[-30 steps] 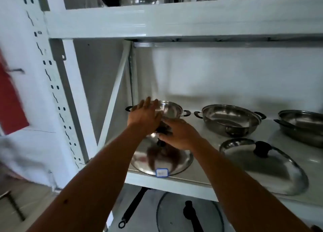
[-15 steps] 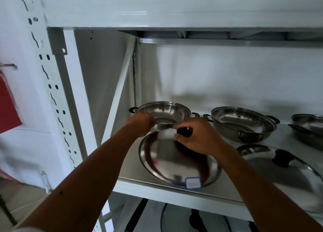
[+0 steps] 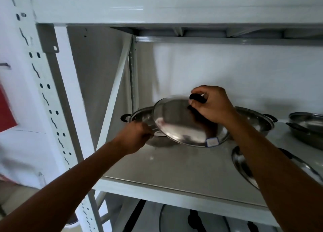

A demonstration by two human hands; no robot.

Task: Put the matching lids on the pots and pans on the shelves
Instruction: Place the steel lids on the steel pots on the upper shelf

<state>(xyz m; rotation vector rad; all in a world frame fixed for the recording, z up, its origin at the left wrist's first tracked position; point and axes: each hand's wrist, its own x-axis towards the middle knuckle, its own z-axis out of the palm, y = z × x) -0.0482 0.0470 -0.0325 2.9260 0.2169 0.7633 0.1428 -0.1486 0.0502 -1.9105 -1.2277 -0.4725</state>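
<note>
Two arms reaching up and forward into the shelf (image 3: 174, 169) bay. Right hand (image 3: 211, 106) raised, wrist bent, fingers and thumb pinched around the black knob (image 3: 197, 99) of the lid (image 3: 185, 121). Left hand (image 3: 138, 137) lower, curled tight on the near rim of the pot (image 3: 139, 116), knuckles toward the camera. Lid held off the shelf, tilted: far edge high, near edge low with its label (image 3: 212, 141) toward the camera, domed top facing forward, overlapping the right part of the pot's mouth but not seated. Pot standing at the back left of the shelf, one black handle (image 3: 125, 117) sticking out left. Half a second back, lid lying flat on the shelf in front of the pot; now lifted and carried back over it. Left hand unmoved on the rim. Second lid (image 3: 244, 169) flat on the shelf at right, second pot (image 3: 260, 121) behind the right forearm.
</note>
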